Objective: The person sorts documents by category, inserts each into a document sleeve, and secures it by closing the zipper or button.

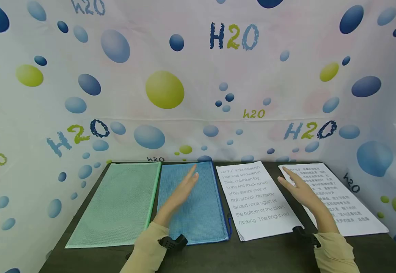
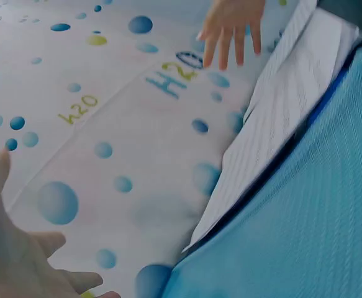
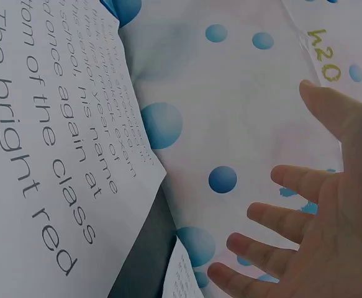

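My left hand (image 1: 183, 188) hovers over the blue mesh zipper pouch (image 1: 198, 212), fingers extended and holding nothing. To its left lies a green mesh pouch (image 1: 119, 204). My right hand (image 1: 300, 191) is above the inner edge of the right-hand paper stack (image 1: 351, 204), which carries Chinese print. In the right wrist view its fingers (image 3: 286, 217) are spread, with nothing between them. Between the hands lies a paper stack with large English print (image 1: 255, 201). The left wrist view shows the blue pouch (image 2: 292, 230) beside white paper (image 2: 292, 93).
All four sides of the layout rest on a dark table (image 1: 252, 258). Behind it hangs a white backdrop (image 1: 198, 64) with bubbles and H2O lettering. A blue zipper pull (image 1: 230, 225) sticks out at the blue pouch's right edge. Each wrist wears a black camera mount (image 1: 173, 242).
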The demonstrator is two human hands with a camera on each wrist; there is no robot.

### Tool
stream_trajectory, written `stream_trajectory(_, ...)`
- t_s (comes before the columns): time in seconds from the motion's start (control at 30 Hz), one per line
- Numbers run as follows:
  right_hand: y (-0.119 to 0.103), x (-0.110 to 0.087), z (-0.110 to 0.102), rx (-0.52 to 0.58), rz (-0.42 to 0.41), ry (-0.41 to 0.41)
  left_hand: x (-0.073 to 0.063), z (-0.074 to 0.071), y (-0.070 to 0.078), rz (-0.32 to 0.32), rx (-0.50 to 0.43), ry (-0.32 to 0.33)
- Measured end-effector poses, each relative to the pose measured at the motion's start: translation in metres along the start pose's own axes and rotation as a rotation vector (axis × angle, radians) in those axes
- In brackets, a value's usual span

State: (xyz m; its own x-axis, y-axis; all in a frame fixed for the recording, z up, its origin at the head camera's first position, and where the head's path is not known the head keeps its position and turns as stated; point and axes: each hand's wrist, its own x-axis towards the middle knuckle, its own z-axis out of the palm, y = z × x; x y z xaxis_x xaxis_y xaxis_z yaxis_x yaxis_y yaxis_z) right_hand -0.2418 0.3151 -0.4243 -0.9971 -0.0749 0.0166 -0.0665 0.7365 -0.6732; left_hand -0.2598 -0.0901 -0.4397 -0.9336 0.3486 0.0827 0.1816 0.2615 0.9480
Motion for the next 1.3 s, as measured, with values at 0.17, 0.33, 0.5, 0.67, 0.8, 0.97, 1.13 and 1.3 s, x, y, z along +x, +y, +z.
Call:
stream_trajectory(0.17, 0.015, -0.002, -0.010, 0.194, 0.046, -0.063, -0.001, 0.015, -0.002, -0.083, -0.458, -0.114)
stream_trajectory(0.33, 0.029, -0.002, -0.010, 0.326, 0.083, -0.116, -0.001, 0.031, -0.002, -0.150, -0.758, -0.194)
stream_trajectory(0.5, 0.042, 0.000, -0.005, 0.407, 0.147, -0.180, -0.003, 0.045, -0.005, -0.221, -0.934, -0.256)
stream_trajectory(0.67, 0.049, 0.002, 0.002, 0.457, 0.178, -0.205, -0.003, 0.054, -0.010, -0.285, -1.046, -0.284)
stream_trajectory(0.8, 0.049, 0.003, 0.006, 0.492, 0.169, -0.234, -0.004, 0.060, -0.013, -0.326, -1.083, -0.295)
stream_trajectory(0.97, 0.047, 0.004, 0.008, 0.518, 0.192, -0.257, -0.006, 0.065, -0.014, -0.345, -1.094, -0.312)
stream_trajectory(1.13, 0.045, 0.005, 0.011, 0.498, 0.214, -0.252, -0.006, 0.068, -0.015, -0.345, -1.094, -0.332)
stream_trajectory(1.3, 0.047, 0.006, 0.013, 0.484, 0.192, -0.246, -0.007, 0.068, -0.014, -0.341, -1.093, -0.345)
